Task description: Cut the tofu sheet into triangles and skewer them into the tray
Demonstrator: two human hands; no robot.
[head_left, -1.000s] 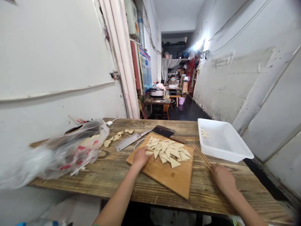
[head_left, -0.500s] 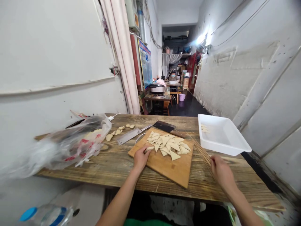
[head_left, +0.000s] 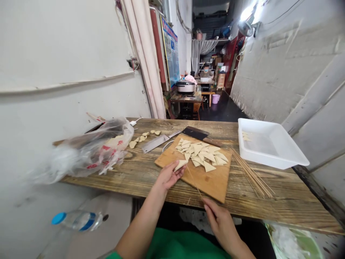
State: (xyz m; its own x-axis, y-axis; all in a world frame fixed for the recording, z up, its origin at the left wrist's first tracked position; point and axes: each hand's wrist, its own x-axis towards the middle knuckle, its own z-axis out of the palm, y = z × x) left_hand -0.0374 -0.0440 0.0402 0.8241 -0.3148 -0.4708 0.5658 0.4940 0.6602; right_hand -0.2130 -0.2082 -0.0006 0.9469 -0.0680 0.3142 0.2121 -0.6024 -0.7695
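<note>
Right hand brought skewer; points away.

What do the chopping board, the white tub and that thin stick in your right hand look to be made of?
Chopping board: bare wood, matte, with visible grain. White tub: probably plastic, smooth with a slight sheen and a moulded rim. Thin stick in the right hand: likely bamboo or wood, pale like the skewer bundle.
</note>
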